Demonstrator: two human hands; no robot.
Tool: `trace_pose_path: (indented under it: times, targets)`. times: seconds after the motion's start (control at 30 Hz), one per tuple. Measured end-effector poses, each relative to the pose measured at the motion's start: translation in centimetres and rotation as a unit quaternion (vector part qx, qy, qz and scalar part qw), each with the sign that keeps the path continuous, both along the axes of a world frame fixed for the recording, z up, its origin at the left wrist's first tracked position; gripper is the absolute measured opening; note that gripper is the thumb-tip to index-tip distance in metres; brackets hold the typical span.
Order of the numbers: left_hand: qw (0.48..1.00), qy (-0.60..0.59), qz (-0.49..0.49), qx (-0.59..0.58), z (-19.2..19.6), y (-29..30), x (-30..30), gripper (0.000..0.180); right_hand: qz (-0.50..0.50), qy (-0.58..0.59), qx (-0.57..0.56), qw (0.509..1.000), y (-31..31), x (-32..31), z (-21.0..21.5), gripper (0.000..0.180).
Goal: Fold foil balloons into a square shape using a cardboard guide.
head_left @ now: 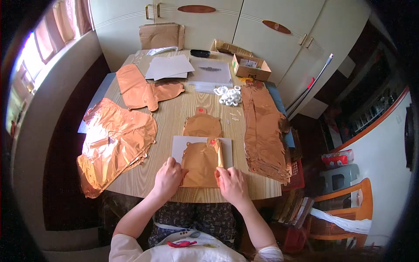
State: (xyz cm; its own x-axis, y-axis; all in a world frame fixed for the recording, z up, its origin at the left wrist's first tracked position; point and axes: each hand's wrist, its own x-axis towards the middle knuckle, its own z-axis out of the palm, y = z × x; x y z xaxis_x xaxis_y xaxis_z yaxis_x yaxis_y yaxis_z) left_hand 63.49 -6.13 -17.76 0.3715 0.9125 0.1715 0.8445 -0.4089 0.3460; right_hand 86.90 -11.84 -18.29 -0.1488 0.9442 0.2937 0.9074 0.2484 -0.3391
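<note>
A copper-coloured foil balloon (198, 168) lies folded flat on a white sheet of card (178, 146) at the table's near edge. My left hand (169, 178) is closed with its fingertips at the foil's lower left edge. On the other side my right hand (232, 185) pinches the right edge, where a narrow strip of foil is folded over. A red mark shows at the top of that strip. Just beyond the card rests another copper foil piece (202, 126), partly covered by it, with a red spot on its tab.
Crumpled foil balloons (120, 135) spread along the left, with another foil piece (133, 87) behind. A stack of flat foil (264, 126) lies right. White rings (228, 95), white sheets (168, 67), a clear plastic pack (211, 74) and an open cardboard box (252, 67) stand farther back.
</note>
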Motion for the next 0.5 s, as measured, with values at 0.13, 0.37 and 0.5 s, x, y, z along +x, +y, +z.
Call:
trace_pose_path:
  times: [0.13, 0.37, 0.5]
  targets:
    - [0.999, -0.003, 0.007, 0.051, -0.9, 0.0, -0.4, 0.026, 0.009, 0.015, -0.019, 1.0, 0.3, 0.1, 0.1, 0.033]
    - [0.97, -0.01, -0.229, 0.079, 3.1, -7.3, 3.0, 0.062, 0.004, 0.008, -0.018, 1.0, 0.3, -0.2, 0.0, 0.031]
    - [0.978, 0.083, -0.185, 0.054, 2.1, -7.0, 2.3, 0.089, 0.017, 0.002, 0.005, 1.0, 0.3, 0.0, 0.0, 0.034]
